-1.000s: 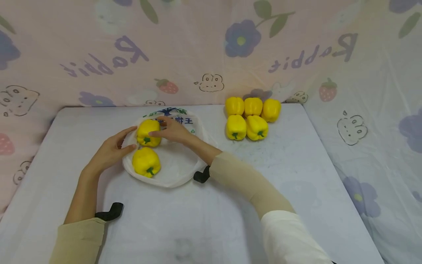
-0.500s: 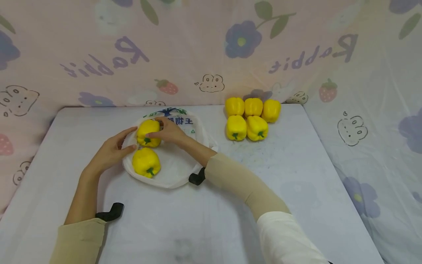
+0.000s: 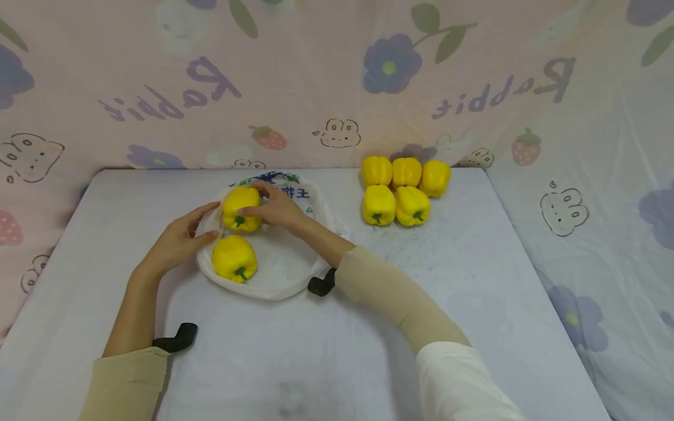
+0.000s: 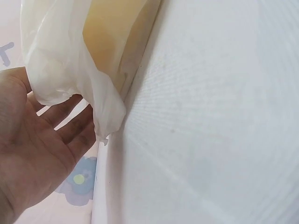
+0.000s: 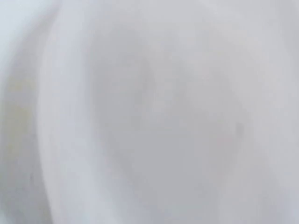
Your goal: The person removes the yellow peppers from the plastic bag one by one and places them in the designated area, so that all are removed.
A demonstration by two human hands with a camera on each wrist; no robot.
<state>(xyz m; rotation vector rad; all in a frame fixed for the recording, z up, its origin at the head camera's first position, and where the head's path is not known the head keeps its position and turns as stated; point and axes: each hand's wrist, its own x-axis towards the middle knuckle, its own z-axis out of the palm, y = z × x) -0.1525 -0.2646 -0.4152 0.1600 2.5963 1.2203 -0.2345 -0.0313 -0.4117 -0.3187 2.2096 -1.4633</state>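
Observation:
In the head view a white plastic bag [image 3: 284, 257] lies with its mouth spread, with printed writing at its far side. Inside are two yellow bell peppers with green stems. My right hand [image 3: 281, 207] grips the farther bell pepper [image 3: 237, 204], thumb on the near face and fingers at its far side. The nearer bell pepper [image 3: 234, 257] sits untouched. My left hand [image 3: 176, 240] touches the bag's left rim, thumb and fingers apart. The left wrist view has relaxed fingers [image 4: 77, 126] against the bag's film [image 4: 60, 60]. Blurred white film [image 5: 177, 140] fills the right wrist view.
Several more yellow bell peppers [image 3: 379, 204] stand in two rows at the back right of the white table [image 3: 395, 327]. A patterned curtain [image 3: 295, 76] hangs behind the table. Black wrist mounts [image 3: 176, 339] stick out from both sleeves.
Over the last half second the gripped bell pepper has shifted slightly right and away from me with my right hand. My left hand stays in place at the rim.

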